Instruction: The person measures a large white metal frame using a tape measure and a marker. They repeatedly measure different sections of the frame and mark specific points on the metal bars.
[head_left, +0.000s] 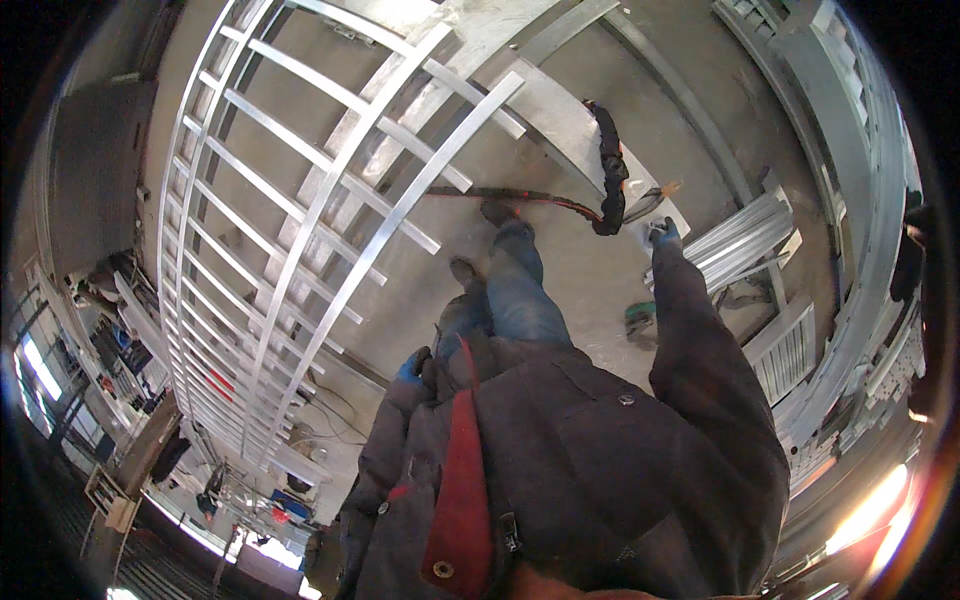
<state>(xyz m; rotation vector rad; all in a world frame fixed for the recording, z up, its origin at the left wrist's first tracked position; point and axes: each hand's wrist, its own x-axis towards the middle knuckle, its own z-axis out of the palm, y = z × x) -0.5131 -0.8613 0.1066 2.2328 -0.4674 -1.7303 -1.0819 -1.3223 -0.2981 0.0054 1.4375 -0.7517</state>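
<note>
My right hand [662, 232], in a blue and dark work glove, reaches out at arm's length beside a stack of silver metal profiles [742, 240]. Its fingers look curled around something small and pale that I cannot make out. Just beyond it, a thick hose in a black sleeve [611, 170] bends over a pale flat metal plate [570, 110], and thin cables [648, 203] end near the hand. Low by my left side, my left hand [414, 367] is also gloved in blue and dark; its fingers are mostly hidden.
A large ladder-like frame of silver bars [318, 200] stands to my left, its bar ends jutting toward my legs. Long metal beams [810, 90] and slatted panels [785, 352] line the right. The hose [510, 194] crosses the floor at my boots. Thin cables [335, 415] lie behind the frame.
</note>
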